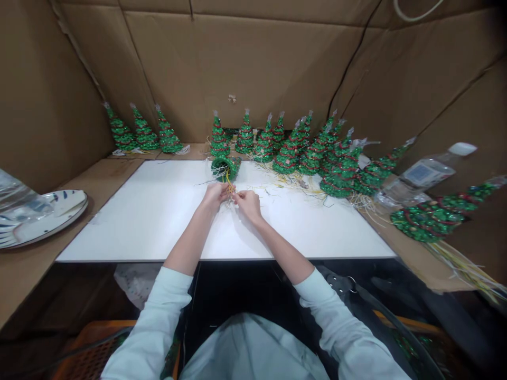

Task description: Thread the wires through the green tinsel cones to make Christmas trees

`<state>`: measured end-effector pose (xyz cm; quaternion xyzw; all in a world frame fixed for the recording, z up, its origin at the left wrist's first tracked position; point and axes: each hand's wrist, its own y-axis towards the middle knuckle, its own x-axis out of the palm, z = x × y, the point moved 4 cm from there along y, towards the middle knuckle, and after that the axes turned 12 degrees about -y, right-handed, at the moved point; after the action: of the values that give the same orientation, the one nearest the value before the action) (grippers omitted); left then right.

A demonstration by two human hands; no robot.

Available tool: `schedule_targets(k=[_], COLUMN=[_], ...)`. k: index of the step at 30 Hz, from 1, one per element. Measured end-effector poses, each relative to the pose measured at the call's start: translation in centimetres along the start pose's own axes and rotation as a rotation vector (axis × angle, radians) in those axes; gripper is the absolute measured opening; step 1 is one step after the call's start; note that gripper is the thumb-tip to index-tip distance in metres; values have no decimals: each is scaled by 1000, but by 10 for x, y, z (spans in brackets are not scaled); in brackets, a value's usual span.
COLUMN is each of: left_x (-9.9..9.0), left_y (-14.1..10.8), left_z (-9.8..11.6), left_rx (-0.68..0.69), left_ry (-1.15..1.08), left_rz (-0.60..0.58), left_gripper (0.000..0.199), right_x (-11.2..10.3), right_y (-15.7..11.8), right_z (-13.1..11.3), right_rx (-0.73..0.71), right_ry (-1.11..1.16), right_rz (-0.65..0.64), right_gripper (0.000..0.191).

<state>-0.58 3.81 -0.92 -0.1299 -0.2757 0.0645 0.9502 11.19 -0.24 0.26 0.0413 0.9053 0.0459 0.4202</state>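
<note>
Green beaded cone-shaped wire tree (226, 169) lying on its side on the white smooth-topped desk (130, 227), at the far edge, just ahead of the fingers, not touching them. Texture is glossy, knobbly beads with red bead garlands wound around. Hollow dark base faces the person and slightly left; long axis runs away and to the right, nearly flat on the desk. Tip is hidden behind the body.

Thin yellow wire strands (228, 184) run from the base down to the hands. Left hand (215, 196) and right hand (247, 205) meet over the desk, fingers closed in a pinch on those strands. Exact wrap is too small to tell. Pale mint sleeves (154, 316) are on both forearms.

Loose pale wire trimmings (285, 182) are scattered on the desk to the right. Upright green beaded trees (289, 155) stand in a row along the back, on a brown cardboard ledge (190, 152), against corrugated cardboard walls (237, 68). Larger beaded tree (428, 221) lies far right with a straw-coloured wire tail, beside a clear plastic bottle (423, 171) with a white cap. Blue-striped white ceramic plate (51, 219) sits far left.
</note>
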Motion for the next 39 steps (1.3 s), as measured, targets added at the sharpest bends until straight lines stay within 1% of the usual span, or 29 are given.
schedule_targets(k=[3, 6, 11, 15, 16, 19, 21, 24, 25, 29, 31, 34, 37, 39], left_x=[2, 3, 1, -6, -7, -6, -3, 2, 3, 5, 5, 5, 5, 5], left_y=[-1, -1, 5, 6, 5, 1, -2, -4, -4, -2, -2, -2, -3, -3], left_z=[-2, -5, -11, -5, -4, -1, -1, -2, -3, -5, -5, -5, -6, -8], left_rx=[6, 23, 32, 43, 31, -15, -41, -66, -73, -122, -127, -108, -97, -100], left_ry=[21, 39, 14, -31, -41, -75, -89, -110, -120, -135, -138, -147, -142, -128], left_rz=[31, 90, 111, 140, 137, 113, 90, 46, 32, -1, 5, 47, 107, 124], left_gripper=[12, 11, 11, 12, 13, 16, 17, 17, 17, 18, 19, 19, 19, 19], right_x=[-2, -5, -6, -1, -1, 0, 2, 8, 9, 7, 7, 8, 8, 8], right_y=[0, -1, -4, -9, -9, -8, -6, -3, -2, 1, 1, 1, 0, 1], right_z=[-1, -1, 0, 0, 1, 5, 7, 9, 9, 10, 10, 9, 10, 11], right_rx=[-16, 17, 53, 43, 39, 38, 42, 46, 52, 58, 46, 47, 69, 79], right_ry=[31, 59, 114, 122, 94, -32, -66, 11, 54, 187, 219, 226, 214, 205], right_rz=[6, -6, -92, -176, -174, -107, -99, -159, -160, -80, -76, -94, -126, -155], right_gripper=[26, 22, 18, 21, 22, 17, 16, 21, 22, 20, 18, 18, 17, 16])
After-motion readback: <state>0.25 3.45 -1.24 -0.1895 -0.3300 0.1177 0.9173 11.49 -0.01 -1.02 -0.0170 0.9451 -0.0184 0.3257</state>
